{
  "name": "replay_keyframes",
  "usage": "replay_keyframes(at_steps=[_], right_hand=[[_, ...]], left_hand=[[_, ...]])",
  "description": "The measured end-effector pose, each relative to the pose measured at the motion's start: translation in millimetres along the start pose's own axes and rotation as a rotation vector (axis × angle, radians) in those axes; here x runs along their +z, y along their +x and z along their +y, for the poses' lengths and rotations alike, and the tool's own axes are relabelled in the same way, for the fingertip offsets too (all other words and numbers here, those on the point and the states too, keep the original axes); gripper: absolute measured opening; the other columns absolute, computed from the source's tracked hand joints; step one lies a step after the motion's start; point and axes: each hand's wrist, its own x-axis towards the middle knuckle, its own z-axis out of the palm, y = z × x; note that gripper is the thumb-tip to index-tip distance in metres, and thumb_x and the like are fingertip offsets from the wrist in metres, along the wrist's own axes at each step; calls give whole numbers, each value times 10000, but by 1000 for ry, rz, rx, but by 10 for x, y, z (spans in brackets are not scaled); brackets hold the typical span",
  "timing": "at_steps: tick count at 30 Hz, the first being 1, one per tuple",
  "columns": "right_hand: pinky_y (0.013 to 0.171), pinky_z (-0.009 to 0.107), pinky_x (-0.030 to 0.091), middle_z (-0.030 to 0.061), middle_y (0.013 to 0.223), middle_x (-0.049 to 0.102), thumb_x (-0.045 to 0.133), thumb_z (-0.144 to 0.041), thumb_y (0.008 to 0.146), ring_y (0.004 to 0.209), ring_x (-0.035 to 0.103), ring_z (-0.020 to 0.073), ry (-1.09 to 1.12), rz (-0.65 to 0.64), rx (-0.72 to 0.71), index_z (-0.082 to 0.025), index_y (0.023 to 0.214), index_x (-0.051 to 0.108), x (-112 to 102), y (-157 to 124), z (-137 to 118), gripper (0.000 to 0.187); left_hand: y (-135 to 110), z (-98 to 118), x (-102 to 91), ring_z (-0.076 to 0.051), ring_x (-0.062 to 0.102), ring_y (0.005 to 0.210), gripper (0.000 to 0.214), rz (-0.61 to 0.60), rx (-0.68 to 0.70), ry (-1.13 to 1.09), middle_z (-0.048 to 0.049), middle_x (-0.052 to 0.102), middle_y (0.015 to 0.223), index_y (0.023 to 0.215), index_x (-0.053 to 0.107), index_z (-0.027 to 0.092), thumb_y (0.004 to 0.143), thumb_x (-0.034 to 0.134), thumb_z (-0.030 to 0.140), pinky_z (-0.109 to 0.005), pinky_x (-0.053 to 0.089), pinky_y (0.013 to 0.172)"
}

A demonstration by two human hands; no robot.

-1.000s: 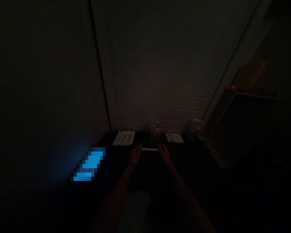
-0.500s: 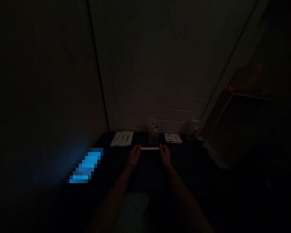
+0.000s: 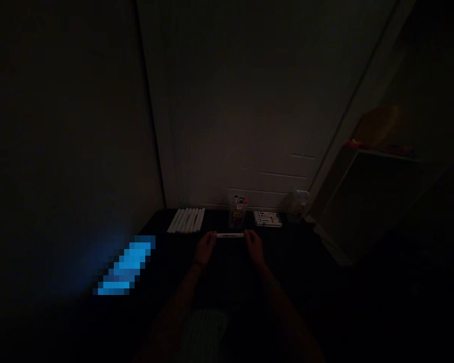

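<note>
A white marker (image 3: 230, 235) lies level between my two hands over the dark table, dark print showing along its barrel. My left hand (image 3: 206, 247) pinches its left end. The right end is pinched in the fingers of my right hand (image 3: 254, 246). Just beyond the marker stands a clear container (image 3: 237, 217) with several markers upright in it, their coloured ends at the top. Past my left hand, several white markers (image 3: 186, 221) lie side by side in a row. A flat clear case of markers (image 3: 268, 219) rests beyond my right hand.
At the back right corner stands a clear container (image 3: 298, 206). A glowing blue, pixelated rectangle (image 3: 126, 266) lies at the table's left side. A pale wall (image 3: 227, 121) rises behind the table (image 3: 287, 257). To the right is a cabinet-like piece (image 3: 371, 196) with an orange object on top. The room is dim.
The marker has turned in my fingers, so printing now shows on the barrel that looked plain before. Both hands still hold its ends. The whole view has shifted slightly.
</note>
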Motion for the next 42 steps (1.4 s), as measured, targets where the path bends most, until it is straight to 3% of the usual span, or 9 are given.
replay_keyframes(at_steps=[11, 16, 20, 28, 30, 35, 42], right_hand=[[700, 239, 420, 37, 845, 631, 245, -427, 869, 761, 565, 143, -15, -37, -2, -187, 936, 600, 6, 10, 74, 434], [770, 257, 425, 42, 965, 627, 324, -437, 847, 869, 567, 157, -3, -35, -7, -193, 1030, 581, 10, 17, 67, 399], [807, 276, 431, 50, 1013, 621, 390, -430, 822, 922, 561, 172, 44, -23, 0, -189, 1064, 576, 32, 28, 78, 389], [866, 298, 417, 27, 1046, 613, 341, -393, 852, 963, 553, 168, 76, -10, -32, -207, 1161, 525, 14, 21, 69, 405], [881, 299, 407, 22, 1069, 604, 333, -390, 856, 979, 547, 163, 79, -17, -41, -209, 1185, 502, 15, 17, 71, 412], [910, 328, 389, 36, 1154, 558, 384, -422, 831, 1056, 508, 181, 75, -18, -15, -207, 1223, 461, 53, 17, 121, 454], [971, 322, 336, 58, 1258, 465, 373, -426, 838, 1145, 439, 176, 53, 0, -66, -184, 1253, 425, 77, 34, 175, 483]], left_hand=[[-23, 46, -20, -134, 505, 614, 393, 19, -20, 28, 11, 544, 615, 772, 571, 189, 819, 289, 459, -239, 384, 614], [-23, 56, -20, -117, 491, 580, 407, 52, -10, 55, 16, 532, 586, 630, 516, 187, 813, 303, 482, -224, 368, 599], [-5, 43, -19, -110, 486, 571, 411, 42, 8, 83, 25, 519, 569, 619, 500, 184, 811, 305, 492, -215, 362, 590], [-1, 22, -23, -109, 481, 567, 413, 45, -7, 104, 26, 511, 564, 668, 537, 178, 811, 303, 487, -210, 365, 575], [-2, 28, -23, -111, 492, 575, 413, 50, -11, 87, 21, 532, 580, 720, 570, 172, 806, 313, 483, -213, 376, 584], [-6, 41, -16, -124, 543, 683, 482, 71, -14, -8, 6, 586, 668, 1066, 552, 149, 788, 344, 483, -232, 413, 677], [12, -42, 8, -142, 570, 730, 546, -1, -60, 44, -15, 618, 727, 1175, 488, 129, 764, 398, 478, -258, 427, 713]])
